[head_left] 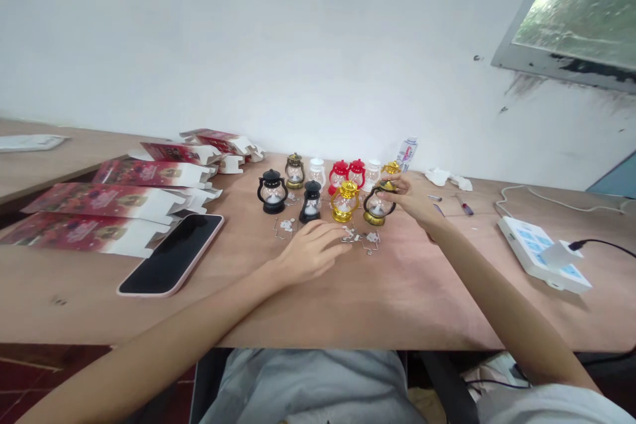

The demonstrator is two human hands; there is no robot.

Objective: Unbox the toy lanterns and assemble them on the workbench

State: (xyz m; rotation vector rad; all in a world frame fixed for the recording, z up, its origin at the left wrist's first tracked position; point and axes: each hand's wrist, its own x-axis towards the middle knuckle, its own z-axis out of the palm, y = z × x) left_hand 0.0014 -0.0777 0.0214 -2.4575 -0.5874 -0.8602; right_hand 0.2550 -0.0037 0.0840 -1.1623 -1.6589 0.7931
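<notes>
My right hand [401, 193] has its fingers closed on the top of a bronze-coloured mini lantern [376, 218] standing on the table. My left hand [314, 253] rests on the tabletop with fingers stretched out, close to small white pieces and bent wires [350, 234]. In front of it stand a small black lantern [311, 207] and a shiny gold lantern [342, 213]. A wider black lantern [271, 204] is to the left. Behind are another bronze lantern [295, 173], red lanterns [339, 170] and white lanterns [317, 169]. A second gold lantern [391, 167] is partly hidden behind my right hand.
Flattened red printed boxes [106, 202] and a phone [171, 255] lie on the left. Rightward are a screwdriver [465, 207], crumpled tissue [438, 176] and a white power strip [539, 252] with a plugged-in charger. A carton [408, 152] leans against the wall.
</notes>
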